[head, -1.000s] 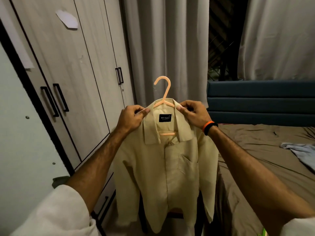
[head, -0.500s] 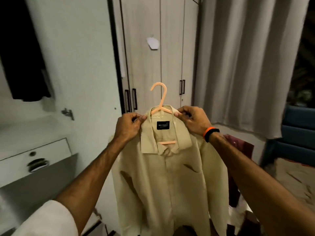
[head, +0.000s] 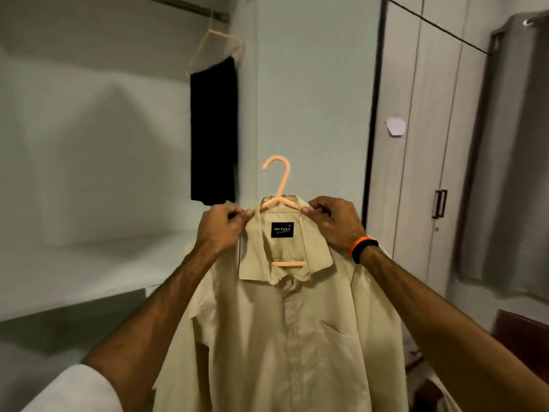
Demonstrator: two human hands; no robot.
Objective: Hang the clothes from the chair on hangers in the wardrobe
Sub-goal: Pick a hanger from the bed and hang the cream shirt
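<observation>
You hold the shirt (head: 276, 331) up in front of you on its hanger (head: 279, 200), facing the open wardrobe (head: 89, 144); your left hand (head: 221, 230) pinches the collar and shoulder on the left side, thumb and fingers curled tight on the cloth; your right hand (head: 332, 223) pinches the same spot on the right side, just at the end of the hanger's arm; both hands are clamped on the shirt, apart, one at each side of the collar. The hanger's hook stands upright above the collar, free in the air, well below the rail (head: 184, 7); the shirt hangs buttoned, its label toward you, its tail out of view. On the rail hangs another hanger (head: 219, 43) with a dark garment (head: 214, 129) draped over it, beside the wardrobe's side panel; a band (head: 361, 246) sits on your right wrist; closed doors (head: 421, 144) and a curtain (head: 511, 144) stand to the right.
</observation>
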